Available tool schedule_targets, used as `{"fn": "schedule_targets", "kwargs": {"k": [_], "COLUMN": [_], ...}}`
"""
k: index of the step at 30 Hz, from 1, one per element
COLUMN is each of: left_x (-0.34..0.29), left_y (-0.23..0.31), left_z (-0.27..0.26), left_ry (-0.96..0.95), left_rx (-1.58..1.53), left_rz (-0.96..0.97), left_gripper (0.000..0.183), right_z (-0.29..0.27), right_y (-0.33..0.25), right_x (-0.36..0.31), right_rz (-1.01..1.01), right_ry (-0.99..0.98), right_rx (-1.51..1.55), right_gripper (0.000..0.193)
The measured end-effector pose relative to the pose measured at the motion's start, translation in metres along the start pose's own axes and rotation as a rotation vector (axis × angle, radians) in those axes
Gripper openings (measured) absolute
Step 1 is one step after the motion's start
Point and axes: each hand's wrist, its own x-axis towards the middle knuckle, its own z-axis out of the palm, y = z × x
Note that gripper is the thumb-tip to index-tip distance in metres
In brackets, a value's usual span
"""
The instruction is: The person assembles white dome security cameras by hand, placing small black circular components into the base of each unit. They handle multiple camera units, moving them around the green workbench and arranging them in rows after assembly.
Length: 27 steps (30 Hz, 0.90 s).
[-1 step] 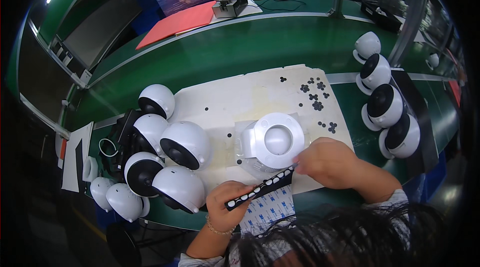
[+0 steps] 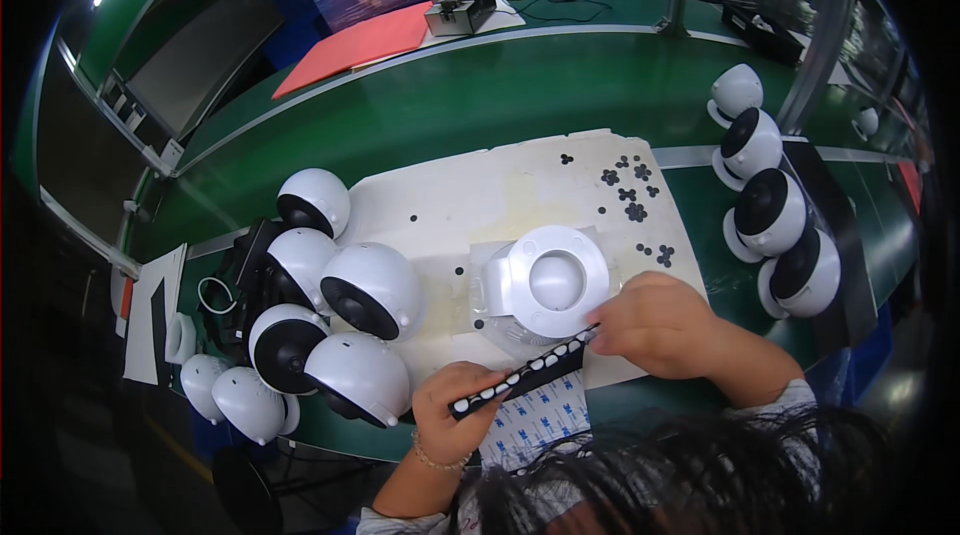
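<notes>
My left hand [image 2: 453, 407] grips the lower left end of a narrow black strip [image 2: 530, 375] dotted with white round spots, the thumb lying along it. At the strip's upper right end, the fingers of my right hand [image 2: 655, 327] are pinched together; anything small between them is hidden. Just beyond the strip, a white round-bodied device sits with its ring-shaped base [image 2: 588, 285] facing up. It rests on a pale cardboard sheet [image 2: 510, 175]. Under the strip lies a white backing sheet [image 2: 545, 423] with blue print.
Several white ball-shaped devices with black fronts [image 2: 365, 290] crowd the left side. More devices [image 2: 770, 210] line the right. Small black round pads [image 2: 635, 213] are scattered on the cardboard. A metal box [image 2: 460, 10] and a red sheet [image 2: 360, 47] are at the back.
</notes>
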Motion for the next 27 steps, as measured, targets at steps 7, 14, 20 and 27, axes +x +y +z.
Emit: {"fn": "schedule_targets", "kwargs": {"k": [7,14,20,27], "left_x": [0.003,0.005,0.007,0.01], "left_y": [0.007,0.008,0.001,-0.005], "left_z": [0.004,0.003,0.013,0.011], "left_ry": [-0.037,-0.126,-0.021,-0.212], "left_rx": [0.049,0.097,0.12,0.17], "left_rz": [-0.047,-0.017,0.083,0.06], "left_gripper": [0.023,0.025,0.028,0.027], "right_z": [0.019,0.028,0.019,0.018], "right_y": [-0.016,-0.025,0.001,0.031], "right_x": [0.011,0.012,0.011,0.029], "right_rz": [-0.029,-0.232,0.092,0.56], "right_ry": [0.213,-0.039,0.283,0.381], "right_rx": [0.292,0.262,0.272,0.828], "right_gripper": [0.038,0.044,0.052,0.058]}}
